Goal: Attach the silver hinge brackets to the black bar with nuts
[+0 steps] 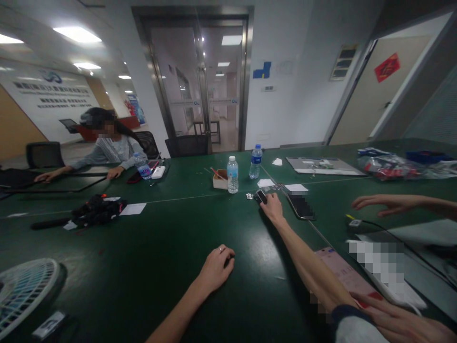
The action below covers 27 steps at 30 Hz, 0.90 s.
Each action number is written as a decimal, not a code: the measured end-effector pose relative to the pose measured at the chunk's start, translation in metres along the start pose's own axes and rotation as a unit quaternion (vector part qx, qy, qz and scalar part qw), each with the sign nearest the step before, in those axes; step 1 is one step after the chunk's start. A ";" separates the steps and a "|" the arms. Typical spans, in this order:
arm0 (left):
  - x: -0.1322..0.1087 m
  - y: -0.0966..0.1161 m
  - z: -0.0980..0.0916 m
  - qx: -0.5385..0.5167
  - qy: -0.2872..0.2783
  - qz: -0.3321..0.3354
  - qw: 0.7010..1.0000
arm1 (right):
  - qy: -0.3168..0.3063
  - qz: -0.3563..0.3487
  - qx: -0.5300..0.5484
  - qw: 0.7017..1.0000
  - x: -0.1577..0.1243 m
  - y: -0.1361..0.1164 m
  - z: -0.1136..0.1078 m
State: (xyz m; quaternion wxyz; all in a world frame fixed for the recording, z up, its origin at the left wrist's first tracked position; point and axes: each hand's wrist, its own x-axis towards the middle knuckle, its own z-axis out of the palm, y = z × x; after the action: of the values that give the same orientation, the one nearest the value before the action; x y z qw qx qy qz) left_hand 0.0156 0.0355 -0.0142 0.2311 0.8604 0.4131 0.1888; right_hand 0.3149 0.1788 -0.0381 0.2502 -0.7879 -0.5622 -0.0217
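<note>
My right hand [272,207] reaches out over the green table [153,247], its fingers closed on a small dark device [262,196] with a screen. Just left of that device lies a small white tag [249,196]. A dark tablet or phone [301,206] lies right of my right hand. My left hand [216,267] rests on the table nearer to me, fingers curled, with a ring on one. Whether anything is under its fingers is hidden. Beyond the hands stand two water bottles [233,175] [255,162] and a small open box [220,179].
Another person's hand [389,204] hovers at the right, and another [403,317] lies at the lower right by a pink sheet [342,271]. A person [107,147] sits at the far left. Black gear [96,210] and a fan [28,290] are on the left.
</note>
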 end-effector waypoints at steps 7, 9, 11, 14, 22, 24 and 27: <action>0.000 0.000 0.000 0.000 0.001 0.000 1.000 | 0.016 -0.063 0.021 0.998 0.001 -0.004 -0.002; 0.000 -0.001 0.000 0.001 0.000 0.001 1.000 | 0.017 -0.071 0.031 0.997 0.001 -0.004 -0.001; 0.000 -0.001 0.000 0.001 -0.001 0.003 1.000 | 0.021 -0.074 0.042 0.996 0.000 -0.003 0.000; 0.000 -0.001 -0.001 0.001 -0.001 0.004 1.000 | 0.030 -0.066 0.062 0.996 -0.001 0.000 0.001; 0.001 0.002 -0.001 0.003 -0.001 0.004 1.000 | 0.034 0.031 0.128 0.991 0.001 0.011 0.001; 0.001 0.002 -0.001 0.003 -0.002 0.002 1.000 | 0.015 0.058 0.149 0.987 0.001 0.014 0.001; 0.001 0.002 -0.002 0.000 -0.007 -0.002 1.000 | -0.013 0.088 0.175 0.981 0.000 0.017 0.001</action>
State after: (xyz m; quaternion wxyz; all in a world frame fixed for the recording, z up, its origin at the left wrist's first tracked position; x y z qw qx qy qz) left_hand 0.0169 0.0355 -0.0114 0.2342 0.8611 0.4130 0.1820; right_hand 0.3299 0.1749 -0.0449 0.3782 -0.7783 -0.4892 0.1091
